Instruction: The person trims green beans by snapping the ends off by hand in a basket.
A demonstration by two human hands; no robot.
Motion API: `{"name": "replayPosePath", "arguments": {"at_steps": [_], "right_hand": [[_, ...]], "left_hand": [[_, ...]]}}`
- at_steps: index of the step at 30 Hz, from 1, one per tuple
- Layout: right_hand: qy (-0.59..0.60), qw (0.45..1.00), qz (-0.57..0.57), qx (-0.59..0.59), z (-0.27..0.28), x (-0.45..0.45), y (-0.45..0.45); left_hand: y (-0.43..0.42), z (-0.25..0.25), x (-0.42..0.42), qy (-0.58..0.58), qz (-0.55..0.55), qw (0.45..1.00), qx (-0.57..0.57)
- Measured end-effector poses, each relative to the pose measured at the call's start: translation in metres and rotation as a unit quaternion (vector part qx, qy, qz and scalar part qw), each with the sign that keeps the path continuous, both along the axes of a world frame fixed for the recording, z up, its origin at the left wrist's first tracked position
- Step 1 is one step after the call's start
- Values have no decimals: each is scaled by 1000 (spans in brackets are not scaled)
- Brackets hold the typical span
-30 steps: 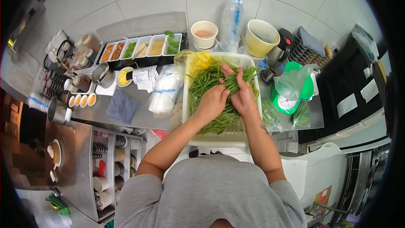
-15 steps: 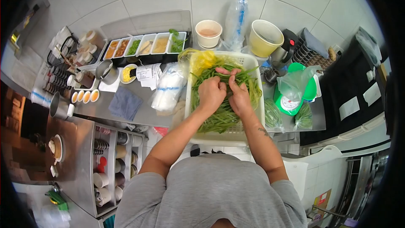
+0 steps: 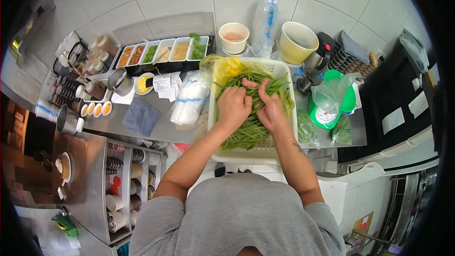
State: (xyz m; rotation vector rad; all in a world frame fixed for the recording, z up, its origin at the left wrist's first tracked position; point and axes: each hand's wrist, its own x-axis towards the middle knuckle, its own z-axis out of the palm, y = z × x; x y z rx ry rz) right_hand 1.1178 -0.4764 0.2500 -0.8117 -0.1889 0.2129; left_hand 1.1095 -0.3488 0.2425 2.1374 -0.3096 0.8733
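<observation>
A white plastic basket (image 3: 213,144) stands in front of me, heaped with long, thin green vegetable stems (image 3: 246,135). Over the heap, my left hand (image 3: 234,105) is closed with its fingers curled round some stems. Close to its right, my right hand (image 3: 271,109) grips stems too, thumb raised and fingertips showing at the far side. A few stems run between the two hands. At the basket's far left corner lies a yellow plastic bag (image 3: 231,68).
Right of the basket are bagged greens (image 3: 341,130) and a green scale (image 3: 326,116) with a clear bag on it. To the left lie a wrapped plastic roll (image 3: 188,99), a blue cloth (image 3: 141,116) and topping trays (image 3: 164,52). Buckets (image 3: 296,45) stand behind.
Both hands have shifted only slightly, staying closed over the stems. The left wrist has moved a little to the left and down. The basket and its surroundings look the same.
</observation>
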Motion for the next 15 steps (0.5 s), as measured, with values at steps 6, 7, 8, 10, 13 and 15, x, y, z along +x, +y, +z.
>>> {"name": "replayPosePath", "arguments": {"at_steps": [6,7,8,10,13,15], "right_hand": [[-16,998,-37,48,9,3,-11],[-13,997,-35,60,8,5,-13],[-10,997,-33,72,7,6,-13],[4,996,-38,78,6,9,-12],[12,996,-39,77,3,10,-12],[3,997,-31,72,1,12,-10]], "left_hand": [[35,-15,24,216,52,974,31],[36,1,13,239,37,969,57],[37,10,2,262,22,961,83],[31,12,-9,171,-11,983,73],[16,17,-21,74,-95,993,16],[-1,24,-27,72,-141,987,10]]}}
